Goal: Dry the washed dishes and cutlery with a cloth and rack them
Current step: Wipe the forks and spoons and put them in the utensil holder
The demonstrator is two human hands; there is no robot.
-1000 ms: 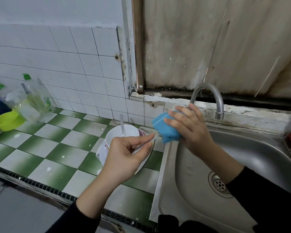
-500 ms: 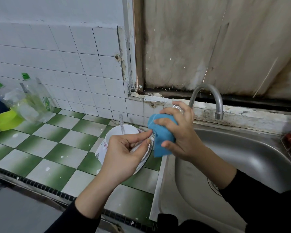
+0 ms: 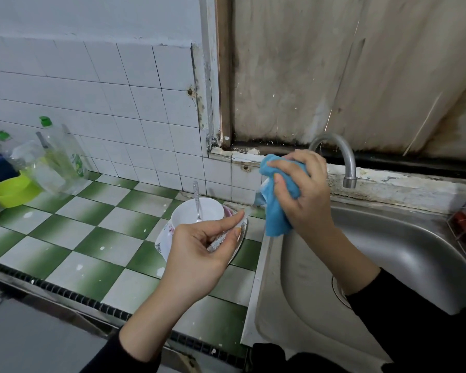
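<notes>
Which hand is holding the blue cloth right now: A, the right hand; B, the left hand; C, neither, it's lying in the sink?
A: the right hand grips the blue cloth, wrapped around one end of the metal utensil whose handle the left hand pinches.

Quick update: a second ago the right hand (image 3: pixel 301 195) had the blue cloth (image 3: pixel 277 214) bunched up and held clear of the cutlery piece (image 3: pixel 246 211). Half a second back it swung in to the left and the cloth met the tip. Now the cloth's wrapped round the far end, thumb pressed on the front, loose tail hanging lower than before. The hand has also lifted back up and right a bit, so more bare shaft shows between the cloth and the left hand (image 3: pixel 199 246).
</notes>
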